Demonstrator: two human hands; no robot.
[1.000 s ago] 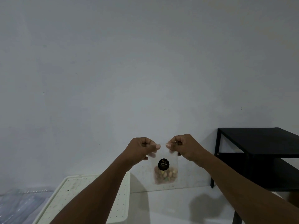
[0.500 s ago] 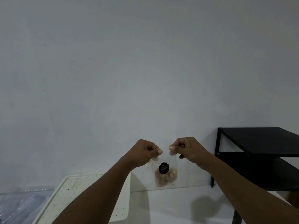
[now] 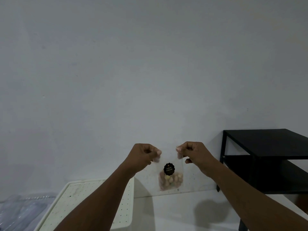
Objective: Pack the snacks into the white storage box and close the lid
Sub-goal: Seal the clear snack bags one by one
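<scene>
A clear snack bag [image 3: 170,179] with a round black label and small pale biscuits at its bottom hangs in front of the wall. My left hand [image 3: 143,156] pinches its top left corner and my right hand [image 3: 193,153] pinches its top right corner, both with fingers closed on the plastic. The white storage box [image 3: 80,204] stands at the lower left with its dotted lid down, partly hidden by my left forearm.
A black two-tier side table [image 3: 266,157] stands at the right against the wall. Crumpled clear plastic sheeting [image 3: 20,209] lies at the far left beside the box. The floor [image 3: 175,210] between box and table is white.
My two hands have drawn slightly apart along the bag's top edge, and the bag hangs a little lower in view than before.
</scene>
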